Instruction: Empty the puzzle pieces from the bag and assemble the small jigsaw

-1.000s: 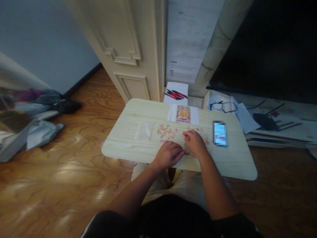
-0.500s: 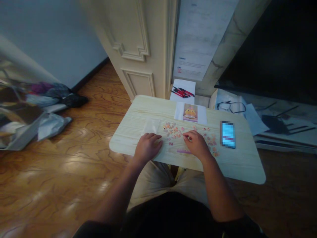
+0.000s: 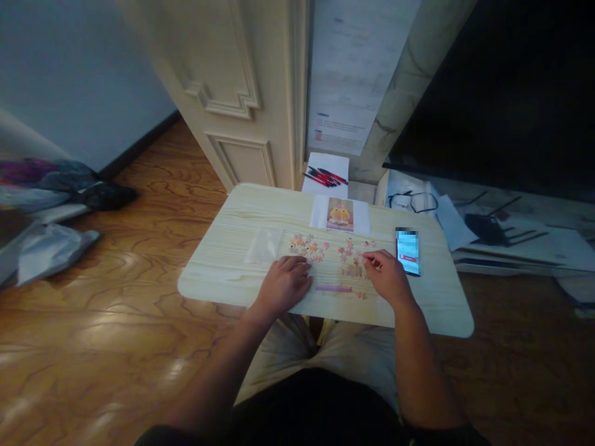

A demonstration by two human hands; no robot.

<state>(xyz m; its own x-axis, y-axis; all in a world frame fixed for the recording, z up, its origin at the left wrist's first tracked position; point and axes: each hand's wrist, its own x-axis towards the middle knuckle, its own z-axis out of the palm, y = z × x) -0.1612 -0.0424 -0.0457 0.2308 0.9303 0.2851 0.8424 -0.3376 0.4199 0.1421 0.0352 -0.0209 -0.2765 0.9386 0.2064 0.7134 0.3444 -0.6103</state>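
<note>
Small pink and orange puzzle pieces (image 3: 320, 249) lie scattered on a pale wooden table (image 3: 223, 254). My left hand (image 3: 284, 286) rests on the table just below the left cluster, fingers curled loosely, nothing seen in it. My right hand (image 3: 387, 277) sits at the right of the pieces, fingers pinched over the table beside a phone (image 3: 408, 251); what they hold is too small to make out. A joined strip of purple pieces (image 3: 333, 288) lies between my hands. A picture card with a yellow figure (image 3: 340, 215) lies behind the pieces.
A clear plastic bag (image 3: 264, 244) lies left of the pieces. Red and black pens (image 3: 325, 177) rest on paper behind the table. Glasses (image 3: 413, 200), papers and dark objects lie at the right. Bags (image 3: 46, 198) are heaped on the wooden floor at the left. A door stands behind.
My left hand went left toward the plastic bag, then came back to the left cluster. My right hand moved right, close to the phone. The purple strip now shows between my hands.
</note>
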